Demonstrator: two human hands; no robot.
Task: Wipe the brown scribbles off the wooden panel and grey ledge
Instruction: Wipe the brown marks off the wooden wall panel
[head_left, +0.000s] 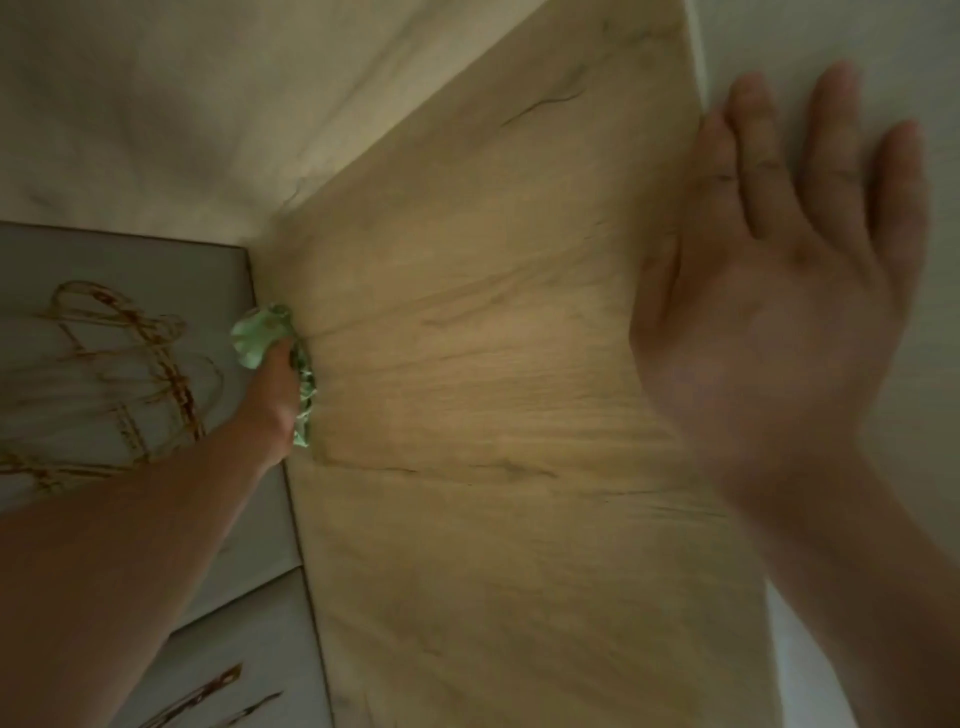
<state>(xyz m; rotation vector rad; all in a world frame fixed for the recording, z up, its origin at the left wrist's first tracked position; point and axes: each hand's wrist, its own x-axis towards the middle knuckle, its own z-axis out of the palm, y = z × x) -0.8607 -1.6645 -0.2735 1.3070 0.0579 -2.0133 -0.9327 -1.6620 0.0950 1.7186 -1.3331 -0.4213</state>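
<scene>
Brown scribbles (119, 384) on grey ledge (156, 260), just left of the wooden panel (493, 364). The patch runs along the ledge toward the camera, with more strokes low down (218, 696) cut off by the frame edge. Green cloth (257, 338) is bunched at the ledge-panel seam and gripped by the left hand (278, 395), so scribbles lie directly left of it and the left hand is far nearer. Right hand (779, 291) is flat, fingers straight, holding nothing, at the panel's right edge, well apart. Panel shows only grain. Left fingers mostly hidden by cloth; forearm covers part of the ledge; right hand blurred.
</scene>
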